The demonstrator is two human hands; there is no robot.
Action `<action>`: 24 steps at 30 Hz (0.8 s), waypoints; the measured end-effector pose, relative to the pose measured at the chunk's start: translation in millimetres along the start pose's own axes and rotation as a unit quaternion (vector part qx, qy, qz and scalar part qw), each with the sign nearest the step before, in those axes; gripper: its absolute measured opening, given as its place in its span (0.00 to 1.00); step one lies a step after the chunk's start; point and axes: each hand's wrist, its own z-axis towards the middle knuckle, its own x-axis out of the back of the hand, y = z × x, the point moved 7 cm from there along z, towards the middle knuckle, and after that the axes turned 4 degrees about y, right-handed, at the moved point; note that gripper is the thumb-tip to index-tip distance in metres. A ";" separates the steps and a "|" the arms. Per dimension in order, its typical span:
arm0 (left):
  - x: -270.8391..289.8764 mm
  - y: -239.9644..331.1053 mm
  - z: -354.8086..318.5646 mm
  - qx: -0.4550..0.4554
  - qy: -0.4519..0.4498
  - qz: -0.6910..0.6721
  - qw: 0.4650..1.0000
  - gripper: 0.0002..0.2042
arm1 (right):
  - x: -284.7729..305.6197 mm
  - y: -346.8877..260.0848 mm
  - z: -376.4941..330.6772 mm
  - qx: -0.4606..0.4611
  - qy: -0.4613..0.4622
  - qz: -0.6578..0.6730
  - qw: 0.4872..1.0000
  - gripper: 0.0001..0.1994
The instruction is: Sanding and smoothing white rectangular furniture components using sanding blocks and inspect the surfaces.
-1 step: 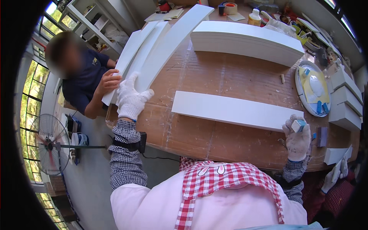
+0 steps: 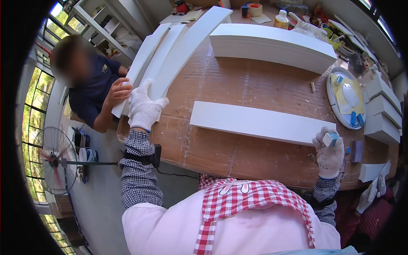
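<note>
My left hand (image 2: 145, 109), in a white knit glove, grips the near end of a long white board (image 2: 197, 40), thumb and forefinger straddling its width. Two more white boards, among them a leftmost board (image 2: 142, 63), lie close beside it. A co-worker's bare hand (image 2: 118, 91) rests on that leftmost board. My right hand (image 2: 329, 157), also gloved, is closed around a small blue-and-white block (image 2: 330, 139). It sits at the right end of a single white board (image 2: 259, 121) lying flat across the table.
A stack of white boards (image 2: 272, 42) lies at the far side of the brown-covered table (image 2: 182, 148). At right stand a round white tray (image 2: 332, 100) with blue pieces and a pile of white blocks (image 2: 382, 121). A floor fan (image 2: 55, 160) stands at left.
My left hand has shifted slightly left, and the board under it has moved left too. My right hand and its block stay in place.
</note>
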 end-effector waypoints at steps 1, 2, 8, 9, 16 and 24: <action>-4.7 -7.5 10.6 0.034 -0.021 0.021 0.999 0.41 | -1.8 -0.3 -0.5 0.001 -0.008 -0.004 1.000 0.21; -7.9 -11.7 21.8 0.042 -0.028 0.029 0.998 0.41 | -1.9 -1.5 -1.6 0.002 -0.006 -0.004 1.000 0.21; -53.7 -78.2 74.5 0.186 -0.098 0.110 0.971 0.45 | 0.7 -10.5 -12.7 0.021 -0.019 -0.002 1.000 0.21; -63.5 -89.9 78.7 0.178 -0.095 0.100 0.974 0.46 | 1.4 -12.8 -15.8 0.029 -0.017 -0.001 0.999 0.21; -84.5 -64.1 83.8 0.022 -0.101 0.136 0.985 0.51 | -20.7 -0.2 -19.2 -0.023 -0.074 0.005 0.997 0.25; -55.2 227.1 -135.4 -0.403 -0.215 -0.401 0.794 0.52 | -117.2 71.2 -27.4 -0.118 -0.239 -0.115 0.957 0.23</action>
